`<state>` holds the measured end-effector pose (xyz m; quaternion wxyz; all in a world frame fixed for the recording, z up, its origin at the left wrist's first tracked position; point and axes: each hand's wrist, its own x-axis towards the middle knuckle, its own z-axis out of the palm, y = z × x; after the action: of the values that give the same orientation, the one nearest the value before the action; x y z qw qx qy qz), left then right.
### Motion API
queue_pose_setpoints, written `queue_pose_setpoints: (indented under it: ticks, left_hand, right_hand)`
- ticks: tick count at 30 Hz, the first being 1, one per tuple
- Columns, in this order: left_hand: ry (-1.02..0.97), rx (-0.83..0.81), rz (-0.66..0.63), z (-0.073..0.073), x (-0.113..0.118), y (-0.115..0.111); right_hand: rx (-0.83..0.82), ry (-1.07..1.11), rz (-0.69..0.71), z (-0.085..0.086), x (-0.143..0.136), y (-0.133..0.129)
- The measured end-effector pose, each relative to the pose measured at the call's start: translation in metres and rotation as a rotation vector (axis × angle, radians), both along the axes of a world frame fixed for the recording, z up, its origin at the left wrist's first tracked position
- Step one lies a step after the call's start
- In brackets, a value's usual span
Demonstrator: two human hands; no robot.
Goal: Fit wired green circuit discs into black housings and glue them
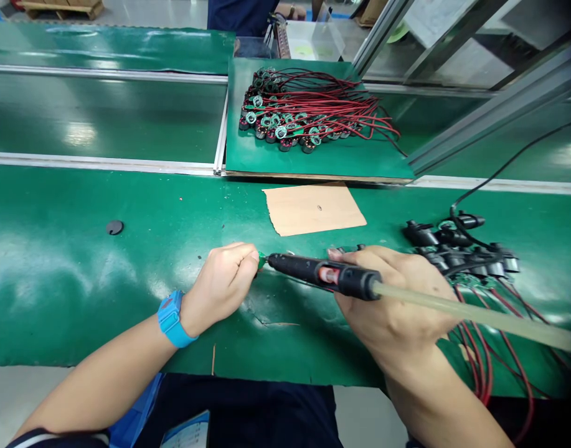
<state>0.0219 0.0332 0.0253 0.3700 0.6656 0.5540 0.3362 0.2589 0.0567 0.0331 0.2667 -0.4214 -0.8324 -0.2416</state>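
Observation:
My left hand (231,277), with a blue band on its wrist, is closed on a small green piece (261,260), mostly hidden by the fingers; it looks like a circuit board. My right hand (397,292) grips a black hot glue gun (304,267). A long translucent yellowish glue stick (453,311) runs out of its rear to the right. The nozzle points left and is at the green piece, but I cannot tell whether they touch. Right of my right hand lies a cluster of black cylindrical parts (481,258) with red and black wires.
A raised green board (266,163) at the back bears a pile of wired round parts (294,121). In front lies a piece of brown cardboard (313,211). A black disc (114,228) rests at left. Metal frame posts (490,115) stand at right; another person (241,15) is beyond.

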Motion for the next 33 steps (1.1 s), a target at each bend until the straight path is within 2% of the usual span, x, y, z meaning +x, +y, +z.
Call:
queue_pose_setpoints:
  ticks: [3, 5, 7, 11, 13, 15, 17, 19, 20, 22, 24, 26, 29, 31, 33]
  left_hand:
    - [-0.013, 0.013, 0.005, 0.001, -0.001, -0.001]
    - [-0.018, 0.012, 0.005, 0.001, -0.001, -0.001]
    - [-0.017, 0.001, 0.009, 0.000, -0.001, -0.001]
    - [-0.054, -0.063, 0.016, -0.003, -0.001, -0.001]
    - [-0.086, -0.111, 0.027, -0.004, -0.001, -0.002]
    - [-0.104, -0.150, 0.039, -0.006, 0.000, -0.003]
    - [-0.118, -0.165, 0.041, -0.006, 0.000, -0.004]
    - [-0.135, -0.170, 0.038, -0.007, 0.002, -0.004]
    - [-0.144, -0.172, 0.035, -0.007, 0.002, -0.004]
    - [-0.160, -0.179, 0.030, -0.007, 0.003, -0.004]
    - [-0.171, -0.182, 0.012, -0.007, 0.003, -0.004]
    - [-0.175, -0.175, -0.033, -0.006, 0.001, -0.004]
    - [-0.166, -0.126, -0.136, -0.001, -0.001, -0.005]
    - [-0.144, -0.072, -0.200, 0.003, -0.001, -0.005]
    - [-0.121, -0.028, -0.234, 0.007, -0.001, -0.006]
  right_hand:
    - [-0.067, 0.034, -0.157, -0.005, 0.012, 0.020]
    - [-0.154, 0.091, -0.315, -0.011, 0.026, 0.041]
    - [-0.242, 0.161, -0.416, -0.017, 0.043, 0.064]
    - [-0.399, 0.270, -0.448, -0.035, 0.071, 0.096]
    - [-0.466, 0.280, -0.464, -0.040, 0.077, 0.102]
    - [-0.477, 0.268, -0.455, -0.037, 0.075, 0.101]
    - [-0.453, 0.301, -0.368, -0.028, 0.064, 0.092]
    - [-0.525, 0.413, -0.158, -0.015, 0.044, 0.074]
    - [-0.637, 0.487, -0.013, -0.009, 0.032, 0.063]
    - [-0.969, 0.577, 0.259, -0.001, 0.006, 0.042]
    - [-1.244, 0.654, 0.407, 0.002, -0.016, 0.026]
    - [-1.376, 0.781, 0.444, -0.001, -0.029, 0.019]
    - [-1.402, 0.952, 0.455, -0.005, -0.032, 0.018]
    - [-1.356, 0.998, 0.472, -0.005, -0.029, 0.018]
    - [-1.223, 0.977, 0.444, -0.003, -0.027, 0.015]
